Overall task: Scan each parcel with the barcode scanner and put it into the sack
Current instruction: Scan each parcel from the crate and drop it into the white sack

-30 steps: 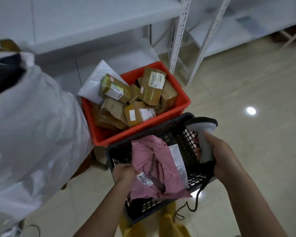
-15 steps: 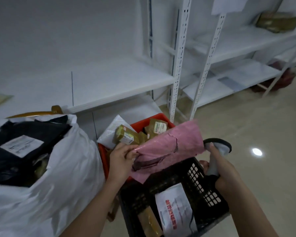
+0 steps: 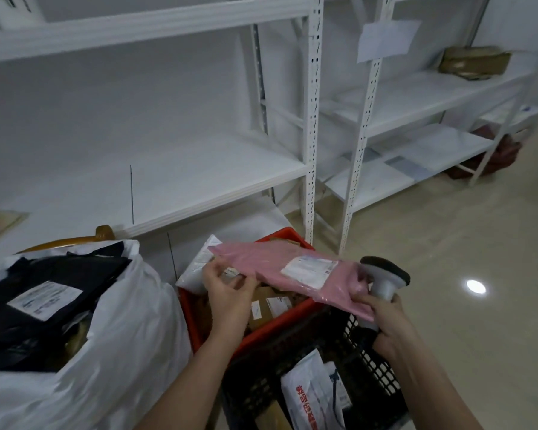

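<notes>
The pink parcel [image 3: 280, 268] hides most of the red crate [image 3: 196, 318] beyond the left grip [image 3: 227, 293]; its label [image 3: 309, 270] is too blurred to read. The black basket [image 3: 292, 346] is cut off below.

Red printed characters run along the edge of a white mailer [image 3: 311, 395] in the black crate [image 3: 382, 367], below the right hand [image 3: 385, 318]; too blurred to read. White shipping labels sit on the pink parcel [image 3: 292, 268] between the two hands and on a black parcel [image 3: 44, 297] left of the left hand [image 3: 227, 290]; their print is illegible
</notes>
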The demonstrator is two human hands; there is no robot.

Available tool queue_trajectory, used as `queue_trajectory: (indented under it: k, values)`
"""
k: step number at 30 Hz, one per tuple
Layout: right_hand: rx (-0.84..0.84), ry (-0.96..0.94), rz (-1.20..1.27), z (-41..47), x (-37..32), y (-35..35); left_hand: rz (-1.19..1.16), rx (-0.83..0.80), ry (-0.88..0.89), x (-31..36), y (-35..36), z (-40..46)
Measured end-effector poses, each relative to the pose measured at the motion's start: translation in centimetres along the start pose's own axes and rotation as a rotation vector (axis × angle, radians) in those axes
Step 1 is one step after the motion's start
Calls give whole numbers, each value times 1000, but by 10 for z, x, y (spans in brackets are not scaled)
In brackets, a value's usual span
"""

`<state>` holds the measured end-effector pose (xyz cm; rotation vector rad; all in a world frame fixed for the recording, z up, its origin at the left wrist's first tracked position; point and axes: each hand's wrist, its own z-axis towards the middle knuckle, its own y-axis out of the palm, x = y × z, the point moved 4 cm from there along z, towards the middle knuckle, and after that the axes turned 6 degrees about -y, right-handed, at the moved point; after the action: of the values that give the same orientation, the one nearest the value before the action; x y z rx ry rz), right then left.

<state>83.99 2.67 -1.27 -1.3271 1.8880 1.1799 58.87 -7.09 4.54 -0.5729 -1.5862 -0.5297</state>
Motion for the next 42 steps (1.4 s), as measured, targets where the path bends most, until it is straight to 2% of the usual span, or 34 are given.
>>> queue_trajectory:
  k: [2,3,4,6,8,13,15,17,20,23,25,32,42]
  values:
    - [-13,-72,-11,-1,-3,6,-494,214,-347,-14,9,-2]
    - [-26,-107,-21,-2,-4,10,-694,218,-492,-22,19,-4]
    - [-36,-136,-27,-2,-5,12,-775,171,-593,-27,28,-7]
    - [-58,-172,-56,-1,-8,14,-708,24,-687,-32,39,-14]
    - [-64,-178,-118,-1,-11,12,-648,-55,-691,-32,41,-13]
    - [17,-75,-229,0,-15,1,-605,6,-569,-23,26,8]
    - [70,-28,-202,-1,-21,3,-589,55,-561,-23,18,13]
    - [107,30,-67,-6,-28,11,-574,117,-582,-27,9,14]
    - [-44,157,87,-27,-41,29,-539,166,-624,-39,3,13]
    - [-263,246,61,-52,-51,46,-524,166,-660,-49,3,10]
    - [-335,248,45,-65,-55,57,-521,151,-658,-51,4,7]
    - [-441,126,17,-86,-62,76,-549,108,-632,-50,2,3]
    - [-479,130,118,-98,-59,80,-638,28,-593,-47,5,-2]
